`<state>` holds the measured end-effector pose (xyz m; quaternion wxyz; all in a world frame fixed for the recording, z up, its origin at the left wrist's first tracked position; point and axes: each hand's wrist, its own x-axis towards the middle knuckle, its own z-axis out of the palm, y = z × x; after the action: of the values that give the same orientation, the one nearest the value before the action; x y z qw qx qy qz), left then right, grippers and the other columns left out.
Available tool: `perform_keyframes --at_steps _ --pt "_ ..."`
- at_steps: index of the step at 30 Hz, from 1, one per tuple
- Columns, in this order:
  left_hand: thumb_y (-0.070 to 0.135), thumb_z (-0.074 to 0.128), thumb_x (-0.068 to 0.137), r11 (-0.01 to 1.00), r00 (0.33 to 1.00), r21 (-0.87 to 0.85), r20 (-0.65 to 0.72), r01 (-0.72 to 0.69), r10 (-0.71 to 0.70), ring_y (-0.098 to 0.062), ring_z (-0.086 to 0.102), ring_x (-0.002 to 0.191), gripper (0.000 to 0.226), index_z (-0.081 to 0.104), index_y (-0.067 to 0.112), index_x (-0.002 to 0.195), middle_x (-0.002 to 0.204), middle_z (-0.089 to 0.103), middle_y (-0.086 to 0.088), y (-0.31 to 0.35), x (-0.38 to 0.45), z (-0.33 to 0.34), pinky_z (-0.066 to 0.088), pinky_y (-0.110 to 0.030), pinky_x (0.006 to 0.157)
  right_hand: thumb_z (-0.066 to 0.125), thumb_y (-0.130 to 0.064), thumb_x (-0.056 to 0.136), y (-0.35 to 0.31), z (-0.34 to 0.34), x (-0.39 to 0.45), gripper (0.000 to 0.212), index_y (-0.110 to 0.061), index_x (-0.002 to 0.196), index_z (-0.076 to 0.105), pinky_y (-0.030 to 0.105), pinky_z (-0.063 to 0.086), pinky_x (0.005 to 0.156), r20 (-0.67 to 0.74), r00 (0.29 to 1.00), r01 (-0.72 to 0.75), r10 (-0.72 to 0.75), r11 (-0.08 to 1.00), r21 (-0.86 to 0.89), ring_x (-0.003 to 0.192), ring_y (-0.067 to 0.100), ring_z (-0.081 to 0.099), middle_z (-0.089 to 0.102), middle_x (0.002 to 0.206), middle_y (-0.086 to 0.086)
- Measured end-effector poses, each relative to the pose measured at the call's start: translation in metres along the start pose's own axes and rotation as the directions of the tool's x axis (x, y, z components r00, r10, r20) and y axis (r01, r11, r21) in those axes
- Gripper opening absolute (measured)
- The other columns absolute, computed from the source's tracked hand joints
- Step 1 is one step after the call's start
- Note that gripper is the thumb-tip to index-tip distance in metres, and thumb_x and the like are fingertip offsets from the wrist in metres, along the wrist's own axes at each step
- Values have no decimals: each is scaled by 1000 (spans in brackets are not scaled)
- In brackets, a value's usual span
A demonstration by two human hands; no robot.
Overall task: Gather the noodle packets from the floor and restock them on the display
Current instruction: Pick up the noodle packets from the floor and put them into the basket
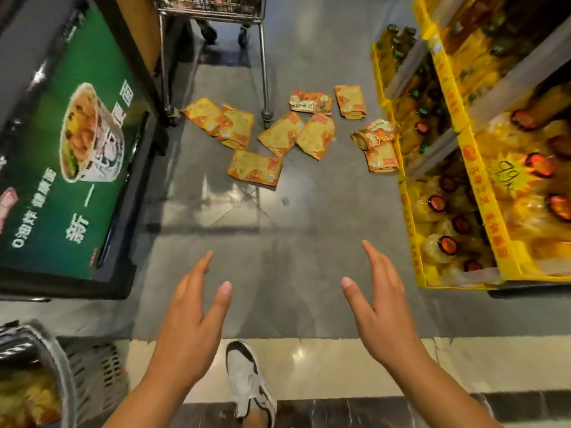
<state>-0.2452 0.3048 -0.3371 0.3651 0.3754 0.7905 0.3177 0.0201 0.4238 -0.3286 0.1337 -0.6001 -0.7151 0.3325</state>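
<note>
Several orange and yellow noodle packets (255, 166) lie scattered flat on the grey floor ahead of me, from the cart's left leg across to the yellow shelving at the right. The nearest one is in the middle; two overlap at the right (378, 143). My left hand (191, 322) and my right hand (381, 313) are held out low in front of me, palms facing each other, fingers apart, holding nothing. Both are well short of the packets. A green noodle display stand (71, 168) is at my left.
A metal shopping cart (213, 13) stands over the far packets, its legs among them. Yellow shelves of oil bottles (482, 186) line the right. A grey plastic basket (49, 375) sits at the bottom left. My shoe (247, 378) is on the pale floor strip.
</note>
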Motion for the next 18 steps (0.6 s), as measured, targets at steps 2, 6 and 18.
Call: perform_keyframes --at_steps 2,6,18 --pt "80 28 92 1000 1000 21 14 1 -1 -9 32 149 73 18 50 158 162 35 16 9 36 9 33 -44 118 48 -53 101 11 -10 34 70 -39 162 17 38 26 124 -36 999 -38 38 999 -7 154 8 20 24 167 -14" --pt "67 36 93 999 998 29 57 25 -27 -10 33 148 71 23 44 159 161 36 13 32 112 16 29 -35 112 53 -45 101 25 -26 110 71 -33 163 19 35 22 123 -76 993 -94 92 995 -26 154 9 20 26 167 -9" --pt "79 30 90 975 976 213 217 -65 17 -13 41 145 77 29 42 157 155 46 7 149 357 104 35 -42 117 54 -43 102 94 -73 313 72 -30 163 18 29 20 119 -203 940 -254 273 961 111 154 11 21 26 167 -7"
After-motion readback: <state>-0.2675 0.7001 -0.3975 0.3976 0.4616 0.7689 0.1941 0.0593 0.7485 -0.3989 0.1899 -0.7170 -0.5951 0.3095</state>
